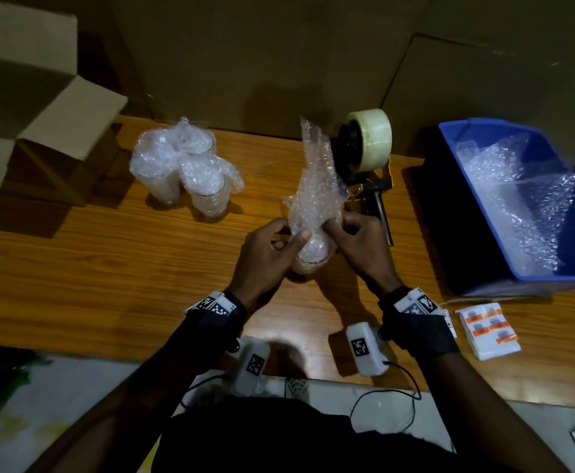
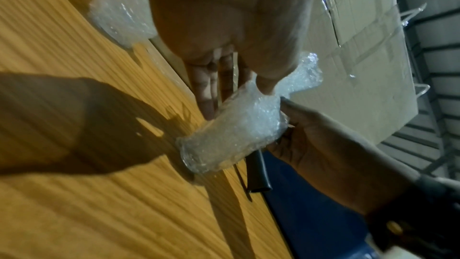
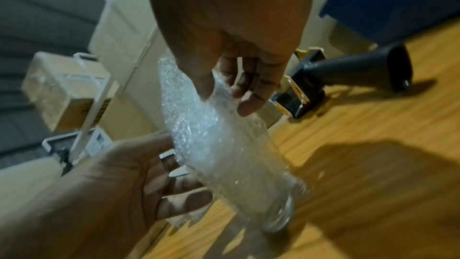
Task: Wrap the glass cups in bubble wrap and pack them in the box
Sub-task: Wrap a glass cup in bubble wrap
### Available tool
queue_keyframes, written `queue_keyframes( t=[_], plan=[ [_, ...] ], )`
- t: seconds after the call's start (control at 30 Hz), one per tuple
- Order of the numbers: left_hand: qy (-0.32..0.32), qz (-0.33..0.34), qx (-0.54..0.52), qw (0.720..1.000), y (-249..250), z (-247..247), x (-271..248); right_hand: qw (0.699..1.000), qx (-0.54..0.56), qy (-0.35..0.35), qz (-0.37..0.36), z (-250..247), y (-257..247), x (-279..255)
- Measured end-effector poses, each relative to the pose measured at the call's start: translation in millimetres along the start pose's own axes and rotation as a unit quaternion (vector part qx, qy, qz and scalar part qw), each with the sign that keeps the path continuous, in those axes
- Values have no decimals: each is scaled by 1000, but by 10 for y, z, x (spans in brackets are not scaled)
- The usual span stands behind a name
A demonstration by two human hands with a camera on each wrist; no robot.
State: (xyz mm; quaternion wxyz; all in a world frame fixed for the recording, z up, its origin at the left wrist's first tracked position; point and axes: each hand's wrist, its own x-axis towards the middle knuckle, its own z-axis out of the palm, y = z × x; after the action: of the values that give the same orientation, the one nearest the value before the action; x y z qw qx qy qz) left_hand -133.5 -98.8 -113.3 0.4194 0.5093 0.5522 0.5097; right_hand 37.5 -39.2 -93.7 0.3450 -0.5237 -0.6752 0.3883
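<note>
Glass cup [image 1: 310, 257] is standing on the table [image 1: 108, 268] near-centre, base down, long axis roughly vertical, with bubble wrap [image 1: 316, 186] trailing up and away off its rim. Both hands are gripping it: left hand [image 1: 269, 250] curling round the left side, thumb pressing the wrap; right hand [image 1: 361, 240] pinching the wrap on the right. Both equally near. Loose tail is pointing far, toward the tape dispenser [image 1: 364, 145] just beyond. Wrapped cups [image 1: 183, 169] are sitting far-left; open box [image 1: 40, 107] is further left, so the left hand is the nearer one for packing.
</note>
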Motion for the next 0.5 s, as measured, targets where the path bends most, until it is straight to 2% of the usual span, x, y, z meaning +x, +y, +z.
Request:
queue_keyframes(
  t=[0.2,0.3,0.37,0.5],
  plan=[
    [45,24,12,999,-77,36,58,995,77,47,48,72,-1,10],
    [65,26,41,997,-110,38,124,992,75,82,67,82,48,26],
    [73,31,57,995,-93,53,140,992,38,117,32,67,63,12],
    [92,27,55,994,-69,90,138,975,-112,146,-124,83,47,-3]
  ],
)
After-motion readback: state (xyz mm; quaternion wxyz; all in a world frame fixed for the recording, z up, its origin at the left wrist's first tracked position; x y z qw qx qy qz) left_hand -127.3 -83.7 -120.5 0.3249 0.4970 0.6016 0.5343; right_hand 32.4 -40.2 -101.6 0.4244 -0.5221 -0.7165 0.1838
